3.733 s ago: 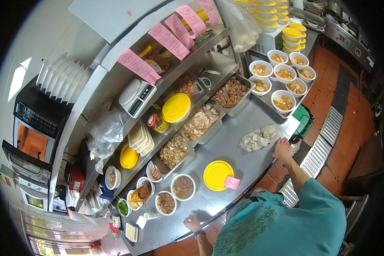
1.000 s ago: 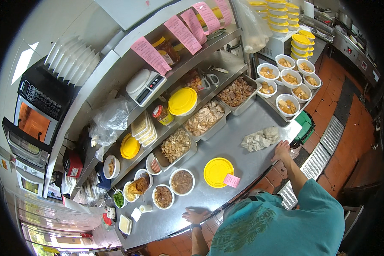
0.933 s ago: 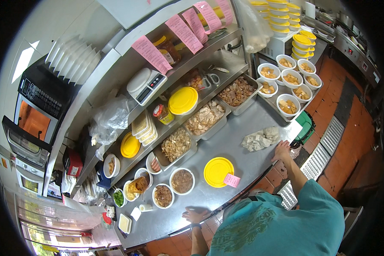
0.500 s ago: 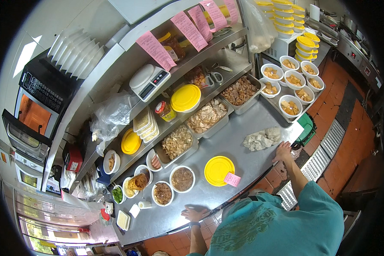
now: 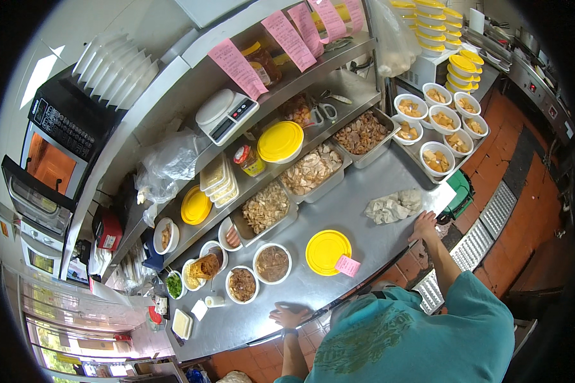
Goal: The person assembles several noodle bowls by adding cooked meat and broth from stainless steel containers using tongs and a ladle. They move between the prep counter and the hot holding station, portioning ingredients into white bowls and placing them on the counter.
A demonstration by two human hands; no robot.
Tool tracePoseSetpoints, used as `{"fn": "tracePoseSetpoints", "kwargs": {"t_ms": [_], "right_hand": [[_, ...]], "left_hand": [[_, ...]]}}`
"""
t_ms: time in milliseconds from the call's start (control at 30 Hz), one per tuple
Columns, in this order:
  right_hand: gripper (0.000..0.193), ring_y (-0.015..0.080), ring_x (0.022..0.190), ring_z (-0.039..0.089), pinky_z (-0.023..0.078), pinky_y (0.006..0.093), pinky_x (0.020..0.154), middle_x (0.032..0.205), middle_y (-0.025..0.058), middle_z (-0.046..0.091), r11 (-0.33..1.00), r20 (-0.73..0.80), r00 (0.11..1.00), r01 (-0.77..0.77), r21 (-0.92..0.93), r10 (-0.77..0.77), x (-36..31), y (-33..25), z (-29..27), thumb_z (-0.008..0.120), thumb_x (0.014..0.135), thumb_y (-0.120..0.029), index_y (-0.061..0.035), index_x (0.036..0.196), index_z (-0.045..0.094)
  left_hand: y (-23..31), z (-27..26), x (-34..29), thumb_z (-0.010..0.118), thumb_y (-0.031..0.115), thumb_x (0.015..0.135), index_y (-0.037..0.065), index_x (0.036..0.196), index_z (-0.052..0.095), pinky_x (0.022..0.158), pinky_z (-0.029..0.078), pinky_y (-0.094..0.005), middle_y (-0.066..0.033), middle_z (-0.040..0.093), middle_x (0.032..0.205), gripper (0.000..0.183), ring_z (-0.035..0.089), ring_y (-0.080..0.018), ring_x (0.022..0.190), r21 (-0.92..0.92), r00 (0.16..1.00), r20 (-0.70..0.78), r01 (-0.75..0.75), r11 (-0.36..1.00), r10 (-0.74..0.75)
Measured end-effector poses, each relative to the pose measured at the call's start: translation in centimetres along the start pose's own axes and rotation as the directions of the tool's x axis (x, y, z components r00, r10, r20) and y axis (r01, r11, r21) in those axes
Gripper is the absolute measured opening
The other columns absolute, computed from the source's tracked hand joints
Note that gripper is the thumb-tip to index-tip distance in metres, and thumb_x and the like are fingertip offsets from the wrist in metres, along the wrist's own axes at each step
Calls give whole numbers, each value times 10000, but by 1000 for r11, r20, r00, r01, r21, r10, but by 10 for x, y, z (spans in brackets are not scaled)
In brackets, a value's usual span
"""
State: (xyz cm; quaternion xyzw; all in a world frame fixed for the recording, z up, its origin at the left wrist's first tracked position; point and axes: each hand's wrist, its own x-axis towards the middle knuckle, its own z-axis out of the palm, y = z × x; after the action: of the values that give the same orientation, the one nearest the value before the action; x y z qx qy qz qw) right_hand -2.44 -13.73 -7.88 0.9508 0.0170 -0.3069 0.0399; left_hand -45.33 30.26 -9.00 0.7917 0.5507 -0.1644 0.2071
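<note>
My left hand point(image 5: 290, 315) rests flat at the near edge of the steel counter point(image 5: 338, 297), its fingers apart and nothing in it. Farther right, my right hand point(image 5: 423, 226) lies on the counter edge, also open, close to a crumpled pale cloth point(image 5: 393, 207). Between the hands sits a round tub with a yellow lid point(image 5: 328, 250), a pink paper slip point(image 5: 347, 265) on its rim. Left of it are a bowl of brown broth point(image 5: 273, 263) and a bowl of chopped meat point(image 5: 243, 285).
Metal pans of sliced meat point(image 5: 310, 168) line the counter's back below a shelf with a kitchen scale point(image 5: 226, 117). A tray point(image 5: 437, 177) of white bowls stands at the right. On the left are chopped greens point(image 5: 174, 285) and a microwave point(image 5: 57, 150).
The view has shifted slightly. My left hand's fingers are a little differently spread; both hands stay on the counter edge, and the bowls and lidded tub have not moved.
</note>
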Motion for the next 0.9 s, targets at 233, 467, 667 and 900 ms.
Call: {"fn": "tracePoseSetpoints", "kwargs": {"t_ms": [233,467,667,900], "right_hand": [[1498,635,1434,128,205,632,1180,1512,509,92,999,-1,1000,23,30,-23,4,4,3,911,568,-572,210,1495,30],[1484,635,1435,123,198,633,1181,1517,507,78,1000,16,1000,16,20,-16,3,3,3,898,593,-573,209,1496,18],[1478,639,1433,125,200,635,1180,1513,513,71,1000,29,999,15,15,-15,1,1,0,895,602,-570,211,1495,13],[1473,639,1434,119,205,635,1179,1514,513,68,1000,44,999,15,14,-16,0,1,-3,893,610,-565,211,1494,5]], "left_hand": [[7,-8,-7,950,553,515,63,1564,13,1189,121,-643,-458,3,1540,1489,-43,-593,1470,-36,1000,21,-20,999,21],[4,-4,-3,931,661,456,87,1591,23,1196,182,-608,-429,53,1565,1563,29,-560,1487,20,1000,-3,0,1000,0],[-2,3,3,934,657,456,86,1591,19,1193,153,-633,-437,32,1565,1566,5,-569,1486,-3,1000,-18,-11,1000,11],[-1,3,4,942,643,450,85,1592,12,1199,136,-630,-436,27,1567,1575,-9,-567,1487,4,1000,9,22,1000,-22]]}}
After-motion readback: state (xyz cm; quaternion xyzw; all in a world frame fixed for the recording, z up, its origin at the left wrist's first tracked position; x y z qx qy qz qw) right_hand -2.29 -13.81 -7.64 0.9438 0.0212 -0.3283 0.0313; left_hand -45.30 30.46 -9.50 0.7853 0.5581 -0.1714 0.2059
